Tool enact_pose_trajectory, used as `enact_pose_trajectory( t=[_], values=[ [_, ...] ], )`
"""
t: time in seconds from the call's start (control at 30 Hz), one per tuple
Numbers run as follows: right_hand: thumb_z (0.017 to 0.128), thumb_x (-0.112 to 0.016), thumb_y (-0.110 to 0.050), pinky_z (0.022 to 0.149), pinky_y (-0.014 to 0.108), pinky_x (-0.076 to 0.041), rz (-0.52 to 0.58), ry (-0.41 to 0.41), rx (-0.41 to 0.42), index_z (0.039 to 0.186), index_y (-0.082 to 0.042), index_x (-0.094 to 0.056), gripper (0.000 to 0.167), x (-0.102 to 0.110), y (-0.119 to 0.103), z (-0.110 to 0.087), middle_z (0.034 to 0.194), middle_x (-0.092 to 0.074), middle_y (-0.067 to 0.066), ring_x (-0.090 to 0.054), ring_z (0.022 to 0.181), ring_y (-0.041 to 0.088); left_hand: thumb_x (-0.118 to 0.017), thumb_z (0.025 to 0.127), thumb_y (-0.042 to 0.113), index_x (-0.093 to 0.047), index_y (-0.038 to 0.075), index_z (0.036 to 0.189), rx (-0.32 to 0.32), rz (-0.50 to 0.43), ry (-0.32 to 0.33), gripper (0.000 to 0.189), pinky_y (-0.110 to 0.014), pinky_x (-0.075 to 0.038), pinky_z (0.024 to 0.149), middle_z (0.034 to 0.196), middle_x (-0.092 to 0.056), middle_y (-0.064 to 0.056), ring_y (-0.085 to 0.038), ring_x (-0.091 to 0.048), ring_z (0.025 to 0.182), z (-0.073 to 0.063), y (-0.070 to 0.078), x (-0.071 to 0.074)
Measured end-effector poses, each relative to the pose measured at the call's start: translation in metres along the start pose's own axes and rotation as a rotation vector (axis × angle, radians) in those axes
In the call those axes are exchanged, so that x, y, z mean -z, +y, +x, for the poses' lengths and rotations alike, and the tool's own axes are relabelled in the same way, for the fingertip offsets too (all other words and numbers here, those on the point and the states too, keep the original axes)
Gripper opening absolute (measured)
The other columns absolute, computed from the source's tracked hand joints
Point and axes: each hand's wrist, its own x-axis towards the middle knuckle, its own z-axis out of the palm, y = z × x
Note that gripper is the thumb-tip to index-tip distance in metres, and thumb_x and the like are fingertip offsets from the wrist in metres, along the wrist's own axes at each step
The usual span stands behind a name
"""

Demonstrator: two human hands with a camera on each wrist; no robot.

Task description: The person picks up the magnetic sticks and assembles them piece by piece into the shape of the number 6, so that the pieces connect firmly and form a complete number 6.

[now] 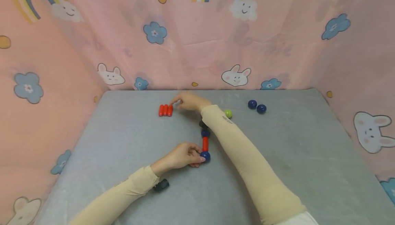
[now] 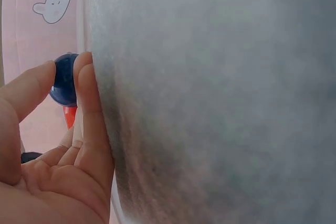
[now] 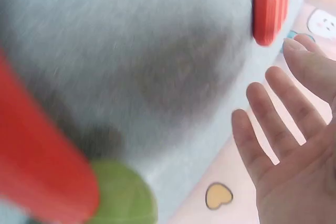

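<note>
My left hand point(image 1: 185, 154) pinches a dark blue ball point(image 1: 205, 156) between thumb and fingers; the left wrist view shows the same grip on the blue ball point(image 2: 65, 80). From that ball a red rod point(image 1: 205, 144) runs away to another blue ball point(image 1: 205, 133). Out at the far side, my right hand point(image 1: 192, 102) reaches left, its index finger close beside three red rods point(image 1: 165, 110) lying side by side. In the right wrist view, my right hand point(image 3: 296, 150) has its fingers extended and a small gap separates it from the red rods point(image 3: 266, 14).
A green ball point(image 1: 228, 114) shows just past the right sleeve, which partly covers a dark piece point(image 1: 203, 125). Two loose blue balls point(image 1: 256, 106) lie at the far right. Another dark object point(image 1: 162, 185) sits beside the left sleeve. A patterned pink curtain surrounds the grey table point(image 1: 293, 149).
</note>
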Motion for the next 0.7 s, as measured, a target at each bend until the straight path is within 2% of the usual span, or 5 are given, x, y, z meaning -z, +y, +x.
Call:
enact_pose_trajectory(
  t=[0.27, 0.43, 0.7],
  values=[
    [0.094, -0.066, -0.01, 0.112, 0.04, -0.042, -0.106, -0.066, 0.015, 0.132, -0.018, -0.064, 0.039, -0.01, -0.004, 0.009, 0.14, -0.055, 0.005, -0.054, 0.127, 0.025, -0.074, 0.089, 0.016, -0.065, -0.004, 0.112, -0.024, -0.007, 0.0, 0.031, -0.025, -0.059, 0.063, 0.075, -0.072, -0.007, -0.007, -0.068, 0.066, 0.001, -0.002, 0.001],
    [0.091, -0.067, -0.005, 0.11, 0.04, -0.043, -0.06, -0.04, 0.016, 0.124, -0.015, -0.067, 0.034, -0.014, -0.004, 0.011, 0.135, -0.059, 0.004, -0.055, 0.123, 0.025, -0.074, 0.089, 0.016, -0.065, -0.002, 0.11, -0.017, -0.012, 0.005, 0.029, -0.026, -0.059, 0.064, 0.075, -0.072, -0.006, -0.008, -0.068, 0.066, 0.001, -0.002, 0.001],
    [0.087, -0.073, -0.004, 0.104, 0.036, -0.047, -0.022, -0.008, -0.033, 0.112, -0.012, -0.072, 0.026, -0.02, 0.001, 0.012, 0.123, -0.067, 0.005, -0.058, 0.114, 0.022, -0.074, 0.089, 0.017, -0.065, -0.002, 0.109, -0.008, -0.019, 0.003, 0.029, -0.026, -0.059, 0.065, 0.077, -0.072, -0.009, -0.008, -0.068, 0.067, 0.001, -0.001, 0.001]
  ],
)
